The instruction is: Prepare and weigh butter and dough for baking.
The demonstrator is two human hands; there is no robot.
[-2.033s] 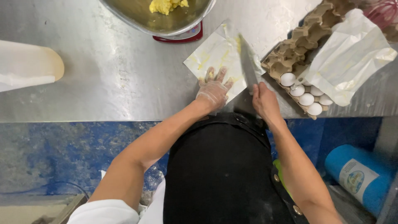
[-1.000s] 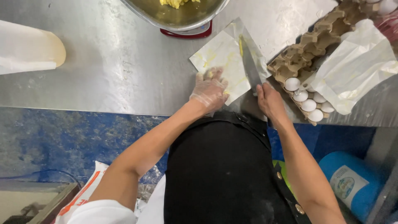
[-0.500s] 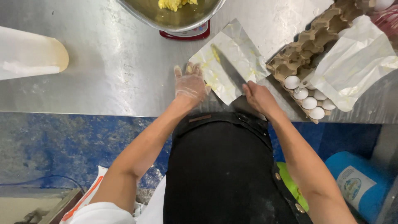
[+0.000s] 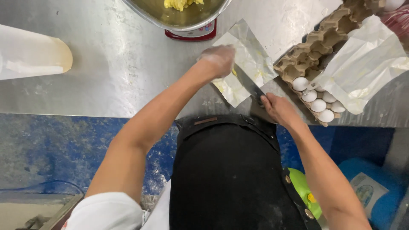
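On the scuffed stainless-steel counter, near its front edge, lies a crumpled silvery butter wrapper smeared with yellow, spread open and flat. The gloved left hand rests on the wrapper's left side, fingers curled loosely down onto the foil; whether they pinch anything cannot be told, since the hand is blurred. The bare right hand, just at the counter's front edge, is closed around the handle of a dark-bladed kitchen knife, whose blade lies slanted across the lower part of the wrapper, its tip reaching toward the left hand. At the back edge stands a large metal mixing bowl holding yellow lumps, set on a red kitchen scale, just behind the wrapper. Toward the right end sits a brown cardboard egg tray with several white eggs in its near cells, and a second greasy white wrapper lies over it. At the left end lies a white paper roll with a tan end.
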